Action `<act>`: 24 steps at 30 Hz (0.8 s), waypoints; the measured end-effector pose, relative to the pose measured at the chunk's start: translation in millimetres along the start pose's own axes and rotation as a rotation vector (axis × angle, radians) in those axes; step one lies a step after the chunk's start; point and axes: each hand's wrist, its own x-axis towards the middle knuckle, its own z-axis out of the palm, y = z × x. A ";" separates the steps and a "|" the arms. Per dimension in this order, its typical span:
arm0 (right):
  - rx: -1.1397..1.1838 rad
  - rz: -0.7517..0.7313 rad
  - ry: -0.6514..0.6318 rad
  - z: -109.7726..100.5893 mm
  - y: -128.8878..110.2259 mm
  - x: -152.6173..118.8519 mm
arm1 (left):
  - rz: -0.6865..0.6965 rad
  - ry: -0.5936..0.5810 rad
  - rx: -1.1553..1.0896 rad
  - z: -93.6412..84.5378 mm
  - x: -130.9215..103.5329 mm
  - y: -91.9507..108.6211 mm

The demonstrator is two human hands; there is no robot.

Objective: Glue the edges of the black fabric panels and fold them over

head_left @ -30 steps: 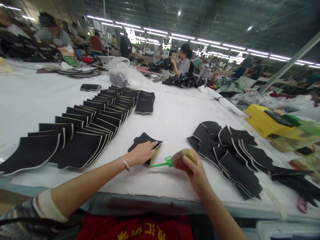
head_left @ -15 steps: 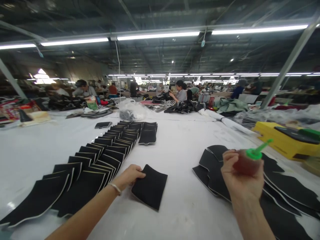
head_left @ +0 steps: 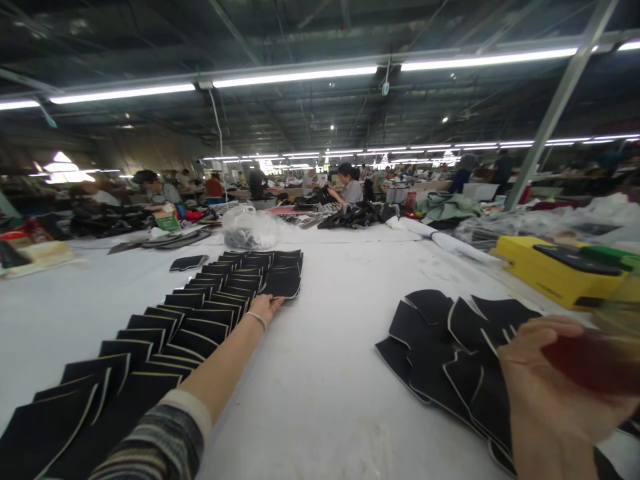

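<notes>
At the near corner of a black panel [head_left: 283, 283] my left hand [head_left: 267, 309] is closed, its fingers pinching the edge. That panel lies over others at the far right end of overlapping rows of black panels [head_left: 200, 327] with pale edges. On the right, my right hand [head_left: 555, 380] is wrapped round a squeeze bottle [head_left: 595, 360] of dark red liquid, blurred by motion. The bottle's green nozzle cannot be made out now. Beneath and beside this hand lies a loose heap of black panels [head_left: 435, 353], partly covered by the hand.
The white table [head_left: 320, 400] spreads between the rows and the heap. A yellow box [head_left: 555, 270] stands at the right, near a rolled white sheet [head_left: 455, 243]. A clear plastic bag [head_left: 250, 228] sits behind the rows. Other people work at tables further back.
My left hand has carried the black panel forward from the bare table to the end of the rows. My right hand, with the bottle, has moved right and the nozzle has turned out of sight.
</notes>
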 end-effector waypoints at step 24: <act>0.150 0.444 -0.483 -31.0 -2.2 24.4 | 0.194 -1.015 0.951 48.1 -131.5 -37.9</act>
